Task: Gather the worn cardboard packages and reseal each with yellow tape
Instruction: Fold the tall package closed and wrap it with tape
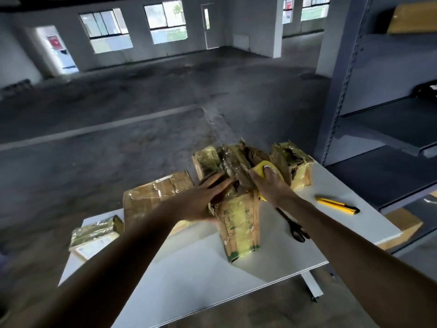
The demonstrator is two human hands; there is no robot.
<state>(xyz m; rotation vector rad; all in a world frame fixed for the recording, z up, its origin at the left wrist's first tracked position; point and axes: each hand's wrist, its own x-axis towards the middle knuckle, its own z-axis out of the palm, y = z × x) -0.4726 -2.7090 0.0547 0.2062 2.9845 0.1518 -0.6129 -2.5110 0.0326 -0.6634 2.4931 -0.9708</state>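
Observation:
A worn cardboard package (241, 228) wrapped in yellow tape lies in the middle of the white table (201, 275). My left hand (203, 197) presses flat on its torn top with straight fingers. My right hand (272, 185) grips a yellow tape roll (259, 170) against the package's top right edge. Other worn packages lie around: one at the back right (295, 169), one at the left (153, 197), and a small one at the near left corner (94, 233).
Black scissors (294, 228) lie on the table right of the package. A yellow utility knife (338, 204) lies further right. A grey metal shelving unit (383, 114) stands at the right. Bare concrete floor spreads beyond the table.

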